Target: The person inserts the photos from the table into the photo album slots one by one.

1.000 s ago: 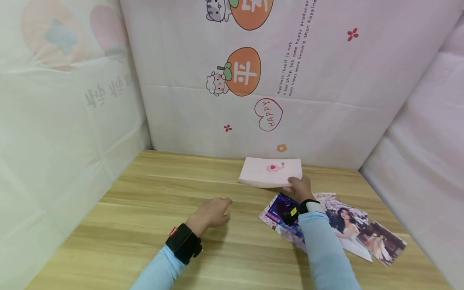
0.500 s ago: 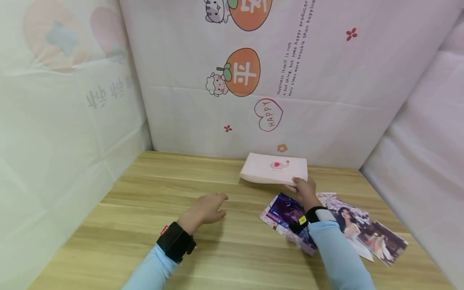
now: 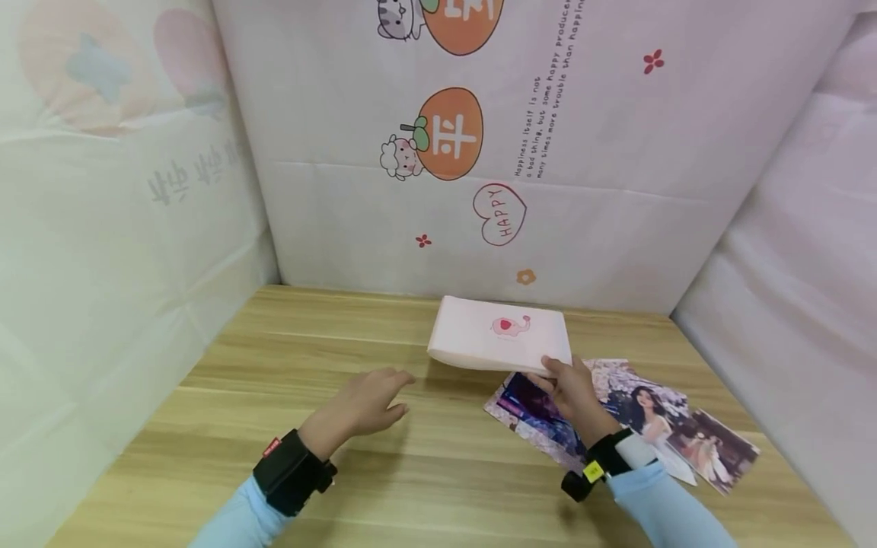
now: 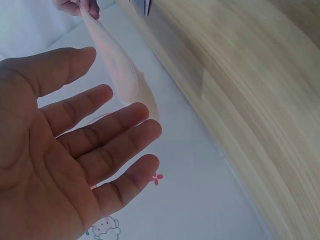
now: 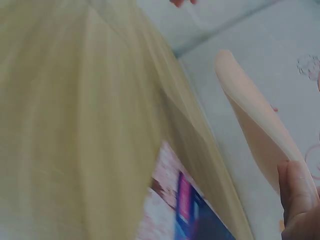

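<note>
My right hand (image 3: 577,396) pinches the near right corner of a thin pale pink booklet (image 3: 496,339) with a pink elephant on its cover, thumb on top and fingers beneath. The booklet is raised over the table, and its rounded folded edge (image 5: 227,65) shows in the right wrist view. To the left, my left hand (image 3: 363,403) hovers with its fingers relaxed and spread, holding nothing; its bare palm (image 4: 45,175) faces the left wrist camera. Under the right hand and forearm lies a purple-blue picture (image 3: 530,407) on a pink blossom print, partly covered.
To the right lie a print of a person in a white dress (image 3: 647,418) and a smaller photo (image 3: 715,449), partly overlapping. The wooden table (image 3: 425,479) is bounded by a white patterned cloth (image 3: 582,243) at the back and cloth walls at both sides.
The booklet was lifted off the table at the back, and has now come toward me in the right hand. My left hand has drawn back to the left, its fingers opening out.
</note>
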`<act>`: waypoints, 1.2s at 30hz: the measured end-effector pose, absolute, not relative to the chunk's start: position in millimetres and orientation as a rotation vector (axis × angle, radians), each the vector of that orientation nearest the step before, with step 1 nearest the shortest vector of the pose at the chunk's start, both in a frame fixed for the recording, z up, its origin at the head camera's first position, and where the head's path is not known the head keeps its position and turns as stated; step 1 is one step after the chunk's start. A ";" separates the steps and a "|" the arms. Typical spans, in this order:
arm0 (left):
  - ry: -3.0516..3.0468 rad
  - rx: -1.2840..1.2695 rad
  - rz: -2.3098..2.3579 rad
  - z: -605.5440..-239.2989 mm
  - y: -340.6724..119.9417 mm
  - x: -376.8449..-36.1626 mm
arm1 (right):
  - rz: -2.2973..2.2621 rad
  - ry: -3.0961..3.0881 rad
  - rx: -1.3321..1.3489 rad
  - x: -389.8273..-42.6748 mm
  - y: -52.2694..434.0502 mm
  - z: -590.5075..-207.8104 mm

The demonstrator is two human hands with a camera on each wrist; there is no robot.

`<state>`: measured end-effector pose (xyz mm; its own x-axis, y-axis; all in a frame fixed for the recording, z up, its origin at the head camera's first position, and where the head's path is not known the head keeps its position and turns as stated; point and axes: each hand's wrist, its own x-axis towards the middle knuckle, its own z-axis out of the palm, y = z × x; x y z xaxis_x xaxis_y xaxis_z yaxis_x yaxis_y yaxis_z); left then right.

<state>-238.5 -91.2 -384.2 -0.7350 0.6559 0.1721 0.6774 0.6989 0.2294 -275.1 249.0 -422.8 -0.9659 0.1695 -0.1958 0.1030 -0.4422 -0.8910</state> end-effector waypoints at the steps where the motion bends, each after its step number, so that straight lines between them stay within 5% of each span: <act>1: -2.812 -1.114 -0.410 -384.4 -92.7 -237.1 | 2.602 -1.648 -0.395 -269.5 245.8 -423.3; 16: -2.658 -1.216 -0.452 -392.5 -108.5 -223.9 | 2.550 -1.790 -0.404 -199.4 214.9 -434.7; 36: -2.766 -1.192 -0.536 -408.5 -125.7 -206.5 | 2.547 -1.889 -0.429 -149.2 190.1 -462.6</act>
<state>-206.5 -125.7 -408.5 -0.6935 0.6889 0.2109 0.7178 0.6355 0.2843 -149.2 190.1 -462.6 -0.9624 0.1117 -0.2477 0.2047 -0.3017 -0.9312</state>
